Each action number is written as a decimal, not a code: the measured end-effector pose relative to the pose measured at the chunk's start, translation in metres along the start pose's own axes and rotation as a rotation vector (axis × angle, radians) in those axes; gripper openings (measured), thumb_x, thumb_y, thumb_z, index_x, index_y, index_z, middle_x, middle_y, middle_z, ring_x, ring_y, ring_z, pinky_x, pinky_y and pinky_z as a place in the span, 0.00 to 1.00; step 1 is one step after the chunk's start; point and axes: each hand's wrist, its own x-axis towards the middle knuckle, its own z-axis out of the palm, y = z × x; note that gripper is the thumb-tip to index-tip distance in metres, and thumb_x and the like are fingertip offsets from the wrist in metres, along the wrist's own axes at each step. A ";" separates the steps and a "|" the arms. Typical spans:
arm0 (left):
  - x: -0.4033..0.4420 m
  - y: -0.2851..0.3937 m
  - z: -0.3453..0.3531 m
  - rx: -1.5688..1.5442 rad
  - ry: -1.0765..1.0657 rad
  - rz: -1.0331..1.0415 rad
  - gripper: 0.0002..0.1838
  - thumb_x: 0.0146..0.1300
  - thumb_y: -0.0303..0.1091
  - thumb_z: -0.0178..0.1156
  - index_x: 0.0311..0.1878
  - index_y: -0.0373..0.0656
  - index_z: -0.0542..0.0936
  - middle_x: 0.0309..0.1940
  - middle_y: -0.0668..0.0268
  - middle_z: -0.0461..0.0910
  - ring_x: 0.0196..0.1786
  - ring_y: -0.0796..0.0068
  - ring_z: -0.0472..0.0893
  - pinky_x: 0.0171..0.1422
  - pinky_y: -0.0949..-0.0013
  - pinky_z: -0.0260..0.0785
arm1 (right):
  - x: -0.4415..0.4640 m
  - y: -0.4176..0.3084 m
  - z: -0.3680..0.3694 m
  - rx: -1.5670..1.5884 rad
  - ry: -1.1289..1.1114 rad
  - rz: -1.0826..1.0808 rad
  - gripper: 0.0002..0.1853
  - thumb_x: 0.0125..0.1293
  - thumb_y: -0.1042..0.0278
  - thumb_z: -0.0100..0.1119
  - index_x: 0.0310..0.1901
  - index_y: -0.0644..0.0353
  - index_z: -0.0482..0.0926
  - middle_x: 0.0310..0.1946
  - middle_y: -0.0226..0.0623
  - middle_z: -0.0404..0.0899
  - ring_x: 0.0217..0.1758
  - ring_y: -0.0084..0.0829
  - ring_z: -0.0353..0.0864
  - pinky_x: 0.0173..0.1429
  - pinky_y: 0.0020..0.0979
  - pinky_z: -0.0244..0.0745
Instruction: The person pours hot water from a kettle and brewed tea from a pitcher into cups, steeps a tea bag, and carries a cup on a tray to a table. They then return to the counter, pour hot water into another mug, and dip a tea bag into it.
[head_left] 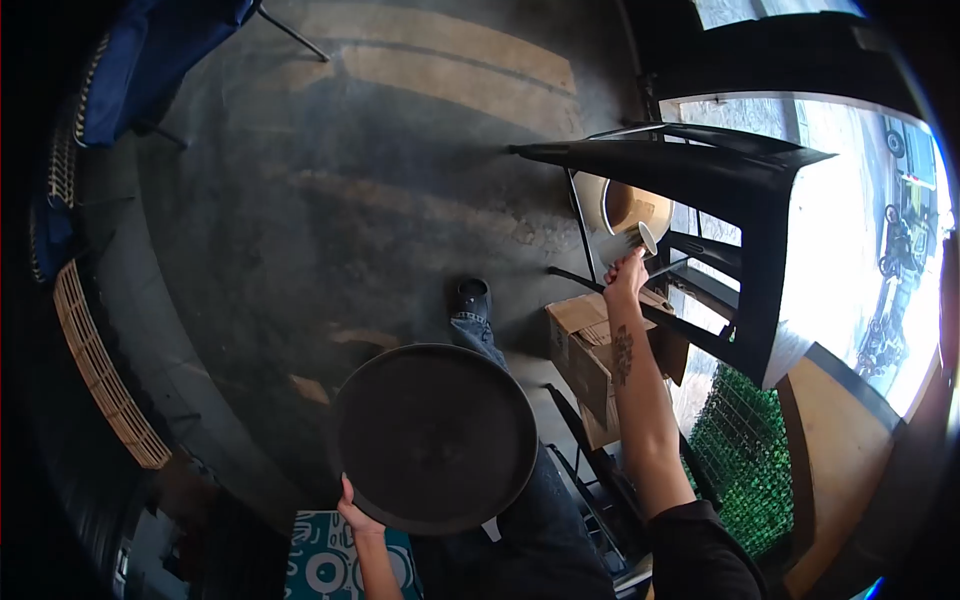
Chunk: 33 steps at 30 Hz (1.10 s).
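Note:
A large round black serving tray (435, 440) hangs in front of my legs. My left hand (357, 508) is closed on its lower left rim, thumb on the upper side and the other fingers hidden beneath. My right arm reaches out to the right, and my right hand (624, 275) is wrapped around a paper cup (648, 240) with a pale rim. The cup is tilted, and its contents cannot be made out. Just beyond it stands a round, pale container (592, 212) with a brownish opening, partly behind a black frame.
A black metal-legged frame (690, 180) stands close around my right arm. Below it are an open cardboard box (580, 345) and a green artificial-leaf panel (745, 460). A blue chair (150, 65) stands at far left, near a slatted wooden piece (105, 370). My shoe (472, 298) rests on the concrete floor.

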 end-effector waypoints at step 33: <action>-0.019 -0.044 0.011 -0.066 0.160 0.034 0.31 0.68 0.50 0.59 0.65 0.36 0.74 0.61 0.59 0.78 0.62 0.54 0.77 0.67 0.51 0.68 | 0.076 -0.116 0.005 -2.120 0.142 -0.482 0.16 0.65 0.58 0.59 0.51 0.51 0.86 0.51 0.41 0.86 0.55 0.44 0.86 0.53 0.50 0.79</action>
